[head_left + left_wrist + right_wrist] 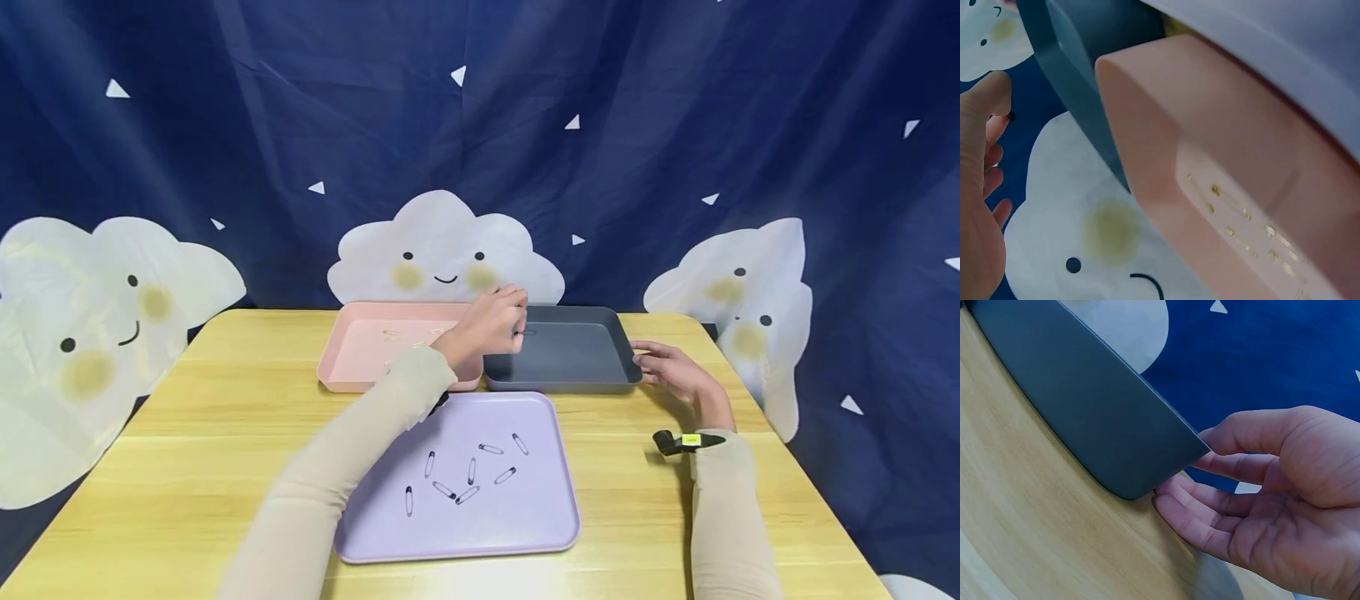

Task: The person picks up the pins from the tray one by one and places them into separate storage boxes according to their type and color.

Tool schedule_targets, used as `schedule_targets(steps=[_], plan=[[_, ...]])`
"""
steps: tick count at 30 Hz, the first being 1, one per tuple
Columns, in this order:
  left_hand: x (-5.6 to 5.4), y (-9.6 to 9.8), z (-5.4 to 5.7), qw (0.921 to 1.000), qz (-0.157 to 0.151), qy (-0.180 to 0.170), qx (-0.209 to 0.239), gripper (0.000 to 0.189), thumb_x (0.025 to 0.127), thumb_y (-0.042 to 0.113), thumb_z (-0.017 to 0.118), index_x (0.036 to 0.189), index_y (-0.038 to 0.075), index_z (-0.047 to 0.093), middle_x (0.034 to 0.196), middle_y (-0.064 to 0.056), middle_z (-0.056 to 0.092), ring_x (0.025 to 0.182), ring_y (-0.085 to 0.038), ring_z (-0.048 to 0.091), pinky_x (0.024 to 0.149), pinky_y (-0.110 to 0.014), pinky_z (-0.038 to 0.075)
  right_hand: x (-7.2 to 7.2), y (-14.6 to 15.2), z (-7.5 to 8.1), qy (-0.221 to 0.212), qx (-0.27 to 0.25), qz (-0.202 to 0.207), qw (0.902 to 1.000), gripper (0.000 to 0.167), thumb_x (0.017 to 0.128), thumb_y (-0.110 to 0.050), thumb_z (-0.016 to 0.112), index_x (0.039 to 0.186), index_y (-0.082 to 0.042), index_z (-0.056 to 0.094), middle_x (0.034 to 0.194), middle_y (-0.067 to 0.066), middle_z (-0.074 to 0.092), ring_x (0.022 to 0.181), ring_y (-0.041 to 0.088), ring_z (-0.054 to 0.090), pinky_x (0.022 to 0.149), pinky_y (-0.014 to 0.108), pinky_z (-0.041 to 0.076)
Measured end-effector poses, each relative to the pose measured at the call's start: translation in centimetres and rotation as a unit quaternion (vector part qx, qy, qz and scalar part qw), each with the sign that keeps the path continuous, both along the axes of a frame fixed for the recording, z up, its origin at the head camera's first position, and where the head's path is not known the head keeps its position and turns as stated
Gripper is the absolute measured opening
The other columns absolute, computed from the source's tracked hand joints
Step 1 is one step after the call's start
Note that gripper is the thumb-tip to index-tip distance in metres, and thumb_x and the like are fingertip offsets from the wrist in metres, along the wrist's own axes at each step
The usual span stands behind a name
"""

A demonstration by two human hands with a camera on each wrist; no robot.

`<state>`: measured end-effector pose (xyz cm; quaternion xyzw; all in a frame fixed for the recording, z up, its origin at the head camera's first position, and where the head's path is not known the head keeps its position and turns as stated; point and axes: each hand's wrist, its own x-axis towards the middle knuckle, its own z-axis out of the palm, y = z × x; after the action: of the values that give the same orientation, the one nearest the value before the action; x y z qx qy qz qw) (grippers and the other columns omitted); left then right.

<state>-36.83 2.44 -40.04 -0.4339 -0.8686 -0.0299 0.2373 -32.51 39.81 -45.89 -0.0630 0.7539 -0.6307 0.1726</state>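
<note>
Eight dark-headed safety pins (472, 471) wait low in the frame

They lie scattered on a lilac tray (540, 525), lower centre of the head view. Mid-frame, a pink tray (360, 346) of gold pins (1230, 201) stands beside a grey tray (573, 354) on the table (165, 467).

The left hand (489, 321), raised near where those two trays meet, has its fingers curled; a dark tip (1012, 117) at the left of its wrist view suggests it pinches a dark-headed pin. A faint pin outline (530, 332) shows by its fingers, held or lying in the grey tray: I cannot tell. The right hand (675, 371), right of centre, grips the grey tray's end, thumb at the upper corner, fingers at the lower.

The step in hand looks like placing a dark-headed pin in the grey tray. The next move, I judge, calls for the left hand low over that tray's floor and a loosened pinch, with the right hand bracing.
</note>
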Motion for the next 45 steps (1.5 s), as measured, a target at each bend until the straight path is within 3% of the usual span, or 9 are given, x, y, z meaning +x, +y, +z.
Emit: schedule_targets(steps=[4, 8, 21, 23, 28, 31, 39, 45], plan=[[-0.4, 0.8, -0.9, 0.9998, 0.01, -0.007, -0.018, 0.005, 0.076, 0.024, 0.071, 0.073, 0.02, 0.068, 0.1, 0.002, 0.058, 0.096, -0.019, 0.051, 0.092, -0.036, 0.042, 0.0, -0.1, -0.2, 0.001, 0.007, 0.001, 1.0, 0.056, 0.107, -0.009, 0.049, 0.151, 0.016, 0.025, 0.104, -0.01, 0.067, 0.092, 0.002, 0.067, 0.082, 0.02, 0.056], [-0.8, 1.4, -1.6, 0.999, 0.02, -0.022, -0.033, 0.007, 0.076, 0.025, 0.071, 0.072, 0.021, 0.067, 0.102, 0.002, 0.058, 0.099, -0.019, 0.051, 0.096, -0.037, 0.039, 0.1, -0.2, -0.2, -0.003, 0.009, -0.003, 1.0, 0.056, 0.106, -0.009, 0.049, 0.151, 0.015, 0.026, 0.105, -0.01, 0.067, 0.094, 0.003, 0.067, 0.083, 0.02, 0.056], [-1.8, 2.3, -2.9, 0.9949, 0.051, -0.056, -0.067, 0.008, 0.074, 0.03, 0.073, 0.071, 0.022, 0.071, 0.103, 0.004, 0.058, 0.101, -0.018, 0.049, 0.096, -0.035, 0.037, 0.0, -0.1, -0.1, -0.008, -0.017, -0.005, 0.9998, 0.059, 0.106, -0.007, 0.049, 0.152, 0.017, 0.021, 0.102, -0.01, 0.067, 0.088, 0.002, 0.066, 0.078, 0.02, 0.055], [-1.8, 2.4, -3.0, 0.9928, 0.062, -0.068, -0.077, 0.012, 0.076, 0.034, 0.073, 0.076, 0.023, 0.069, 0.107, 0.004, 0.057, 0.103, -0.018, 0.048, 0.096, -0.036, 0.037, -0.1, 0.0, -0.2, -0.01, -0.017, -0.006, 0.9998, 0.059, 0.106, -0.007, 0.049, 0.152, 0.017, 0.021, 0.101, -0.011, 0.067, 0.087, 0.001, 0.065, 0.077, 0.02, 0.055], [-1.4, 2.5, -3.1, 0.9866, 0.078, -0.112, -0.089, 0.036, 0.08, 0.042, 0.074, 0.105, 0.019, 0.065, 0.117, 0.001, 0.053, 0.111, -0.02, 0.046, 0.096, -0.039, 0.038, 0.0, 0.0, -0.1, -0.011, -0.02, -0.004, 0.9997, 0.058, 0.106, -0.008, 0.048, 0.152, 0.017, 0.021, 0.102, -0.01, 0.067, 0.088, 0.002, 0.065, 0.078, 0.02, 0.055], [-1.2, 2.5, -3.2, 0.9864, 0.074, -0.12, -0.085, 0.044, 0.08, 0.041, 0.073, 0.115, 0.018, 0.062, 0.119, 0.0, 0.053, 0.114, -0.021, 0.047, 0.096, -0.039, 0.039, 0.1, -0.1, 0.0, -0.012, -0.022, -0.002, 0.9997, 0.058, 0.106, -0.008, 0.049, 0.151, 0.017, 0.022, 0.104, -0.009, 0.068, 0.09, 0.003, 0.066, 0.08, 0.02, 0.055], [-1.0, 1.9, -3.1, 0.9872, 0.07, -0.121, -0.077, 0.041, 0.082, 0.04, 0.069, 0.115, 0.021, 0.055, 0.119, 0.003, 0.054, 0.113, -0.019, 0.047, 0.096, -0.038, 0.039, 0.0, -0.2, 0.0, -0.009, 0.0, -0.006, 0.9999, 0.06, 0.107, -0.011, 0.049, 0.153, 0.016, 0.022, 0.105, -0.009, 0.067, 0.092, 0.002, 0.066, 0.083, 0.019, 0.056], [-0.5, 0.7, -2.4, 0.9925, 0.043, -0.102, -0.053, 0.038, 0.082, 0.039, 0.066, 0.111, 0.015, 0.058, 0.112, -0.001, 0.051, 0.106, -0.021, 0.045, 0.09, -0.038, 0.036, 0.0, -0.2, 0.0, -0.007, 0.001, -0.007, 1.0, 0.06, 0.106, -0.011, 0.05, 0.153, 0.016, 0.022, 0.106, -0.01, 0.068, 0.093, 0.002, 0.067, 0.083, 0.02, 0.056]])
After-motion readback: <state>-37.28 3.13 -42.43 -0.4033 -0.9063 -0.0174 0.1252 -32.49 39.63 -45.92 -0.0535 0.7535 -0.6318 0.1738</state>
